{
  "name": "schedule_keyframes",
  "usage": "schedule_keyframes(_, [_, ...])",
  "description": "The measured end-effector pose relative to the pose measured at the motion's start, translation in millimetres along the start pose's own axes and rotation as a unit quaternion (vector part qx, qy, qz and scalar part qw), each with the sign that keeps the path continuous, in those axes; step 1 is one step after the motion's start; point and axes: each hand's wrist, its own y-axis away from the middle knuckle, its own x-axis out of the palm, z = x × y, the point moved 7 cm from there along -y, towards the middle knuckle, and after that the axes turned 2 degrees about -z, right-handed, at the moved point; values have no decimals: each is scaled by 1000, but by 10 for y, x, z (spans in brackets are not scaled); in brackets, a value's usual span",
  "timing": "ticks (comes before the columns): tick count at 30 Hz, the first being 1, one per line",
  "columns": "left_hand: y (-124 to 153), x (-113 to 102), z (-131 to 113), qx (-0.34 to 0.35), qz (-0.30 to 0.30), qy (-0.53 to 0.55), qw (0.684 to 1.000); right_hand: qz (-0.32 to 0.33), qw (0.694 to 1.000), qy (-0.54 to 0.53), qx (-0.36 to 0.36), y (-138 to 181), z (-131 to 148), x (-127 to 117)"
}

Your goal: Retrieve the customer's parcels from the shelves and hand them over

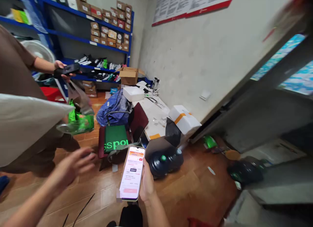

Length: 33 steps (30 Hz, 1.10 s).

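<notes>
up close, the right hand (147, 184) is clamped around a lit phone (132, 173), held upright with its screen facing the camera. the left hand (73, 165), blurred, hovers with fingers spread just left of the phone, touching nothing. beyond them, on the wooden floor (195, 194), lie dark water bottles (166, 160) and a green bag (116, 141) on a chair. at left, another person's hand (61, 69) holds a second phone (68, 69), with a plastic bag (80, 113) hanging below. a cluttered white table (153, 114) stands along the wall.
</notes>
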Motion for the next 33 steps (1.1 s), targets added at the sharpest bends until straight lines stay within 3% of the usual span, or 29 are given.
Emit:
schedule_keyframes(2, [226, 615, 242, -81, 176, -30, 981, 18, 999, 30, 13, -154, -6, 130])
schedule_keyframes(4, [318, 983, 293, -66, 218, -72, 971, 41, 997, 56, 32, -308, -7, 263])
schedule_keyframes(7, [190, 1221, 211, 6, 183, -82, 980, 73, 992, 77, 73, -533, 14, 452])
schedule_keyframes(9, [34, 1248, 155, 39, 153, -55, 986, 86, 987, 93, 103, -678, 48, 562])
schedule_keyframes(15, [-314, 1175, 25, 48, 78, 17, 996, 132, 966, 119, 185, -1073, 109, 877])
schedule_keyframes(22, [-588, 1025, -168, 20, -102, 82, 991, 199, 944, 142, 221, -1434, 2, 1183])
schedule_keyframes(30, [-664, 942, -160, 29, -206, 118, 971, 240, 922, 239, 186, -1738, -145, 1194])
schedule_keyframes(33, [-634, 916, -189, 38, -225, 91, 969, 251, 914, 224, 227, -1771, -218, 1178])
